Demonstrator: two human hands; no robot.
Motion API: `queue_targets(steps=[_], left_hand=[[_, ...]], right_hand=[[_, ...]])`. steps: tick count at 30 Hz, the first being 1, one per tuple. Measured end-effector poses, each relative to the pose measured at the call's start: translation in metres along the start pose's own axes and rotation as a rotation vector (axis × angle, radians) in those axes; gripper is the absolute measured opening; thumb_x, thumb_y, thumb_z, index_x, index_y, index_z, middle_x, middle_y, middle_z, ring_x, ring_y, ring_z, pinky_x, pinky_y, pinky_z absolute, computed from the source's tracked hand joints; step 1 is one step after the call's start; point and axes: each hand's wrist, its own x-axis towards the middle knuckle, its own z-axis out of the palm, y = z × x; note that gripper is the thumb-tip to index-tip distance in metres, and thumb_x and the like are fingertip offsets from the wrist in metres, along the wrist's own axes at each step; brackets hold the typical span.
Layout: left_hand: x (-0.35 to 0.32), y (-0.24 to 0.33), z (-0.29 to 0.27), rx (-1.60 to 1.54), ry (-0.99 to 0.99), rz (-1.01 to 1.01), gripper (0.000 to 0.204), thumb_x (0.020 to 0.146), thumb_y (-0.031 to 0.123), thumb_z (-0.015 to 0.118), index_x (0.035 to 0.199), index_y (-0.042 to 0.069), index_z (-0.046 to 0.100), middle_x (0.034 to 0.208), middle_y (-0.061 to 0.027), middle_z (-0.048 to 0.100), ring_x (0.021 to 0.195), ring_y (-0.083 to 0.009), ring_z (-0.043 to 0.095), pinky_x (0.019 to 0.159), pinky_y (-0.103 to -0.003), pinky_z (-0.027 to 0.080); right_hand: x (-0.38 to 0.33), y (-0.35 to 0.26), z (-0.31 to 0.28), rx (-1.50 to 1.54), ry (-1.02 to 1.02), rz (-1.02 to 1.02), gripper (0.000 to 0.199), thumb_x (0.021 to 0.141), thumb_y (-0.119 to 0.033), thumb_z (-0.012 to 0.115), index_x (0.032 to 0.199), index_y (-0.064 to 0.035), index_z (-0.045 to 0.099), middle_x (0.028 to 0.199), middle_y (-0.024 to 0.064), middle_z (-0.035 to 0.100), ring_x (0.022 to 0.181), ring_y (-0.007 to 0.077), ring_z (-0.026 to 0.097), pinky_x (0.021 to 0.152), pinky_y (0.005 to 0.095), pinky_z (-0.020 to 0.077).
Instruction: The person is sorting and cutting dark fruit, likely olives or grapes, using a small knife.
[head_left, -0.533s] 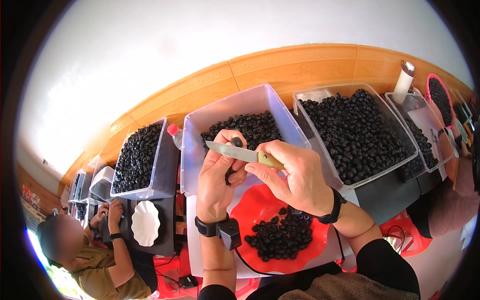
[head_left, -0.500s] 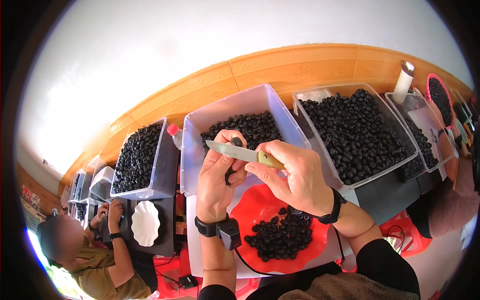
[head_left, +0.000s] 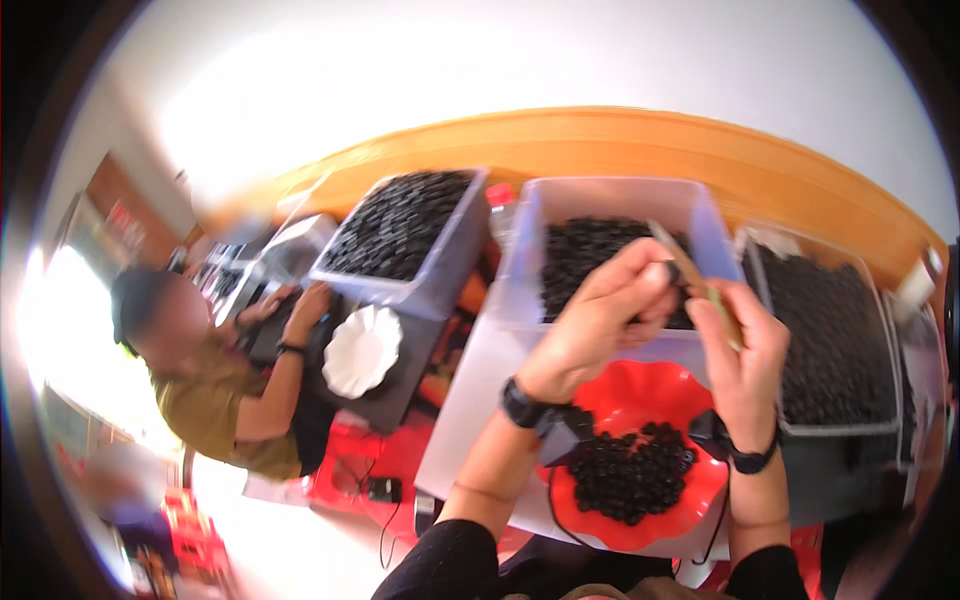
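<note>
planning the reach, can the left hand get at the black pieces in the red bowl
Probably yes: the red bowl lies open near the left hand, its black pieces exposed, though that hand holds a dark piece.

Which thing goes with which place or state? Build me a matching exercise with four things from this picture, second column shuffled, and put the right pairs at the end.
Column one
1. Knife
2. Red dish
3. White dish
4. Red-capped bottle

Column two
A. On the dark table, at the picture's left
B. Standing between two plastic tubs
C. Gripped in the person's right hand
D. Holding a heap of black pieces

Right pairs: 1-C, 2-D, 3-A, 4-B
</note>
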Motion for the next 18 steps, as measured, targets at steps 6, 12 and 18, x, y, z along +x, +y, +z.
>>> queue_targets(steps=[6, 12, 18], left_hand=[[0.002, -0.003, -0.003, -0.049, -0.018, -0.001, 0.015, 0.099, 0.025, 0.045, 0.105, 0.012, 0.05, 0.071, 0.0055, 0.037, 0.057, -0.0027, 0.028, 0.047, -0.017, 0.022], [0.009, -0.007, -0.003, -0.063, -0.047, 0.018, 0.019, 0.099, 0.03, 0.045, 0.095, 0.012, 0.047, 0.071, 0.0045, 0.04, 0.057, -0.0023, 0.03, 0.046, -0.017, 0.022], [0.012, -0.014, -0.008, -0.083, -0.019, 0.041, 0.019, 0.099, 0.029, 0.045, 0.093, 0.011, 0.046, 0.072, 0.0035, 0.04, 0.057, -0.0023, 0.03, 0.046, -0.017, 0.024]], right_hand=[[-0.005, -0.003, 0.006, -0.047, -0.023, -0.026, 0.021, 0.089, -0.016, 0.061, 0.095, 0.0036, 0.059, 0.069, 0.0034, 0.053, 0.064, 0.0081, 0.047, 0.057, 0.0238, 0.0389], [-0.003, 0.01, -0.001, -0.039, -0.092, 0.043, 0.022, 0.094, -0.015, 0.055, 0.102, 0.005, 0.058, 0.083, 0.0075, 0.062, 0.076, 0.0105, 0.055, 0.068, 0.0242, 0.0428], [-0.003, 0.01, 0.001, -0.048, -0.177, 0.031, 0.025, 0.095, -0.016, 0.052, 0.105, 0.0057, 0.058, 0.089, 0.01, 0.063, 0.08, 0.0129, 0.057, 0.073, 0.0247, 0.0437]])
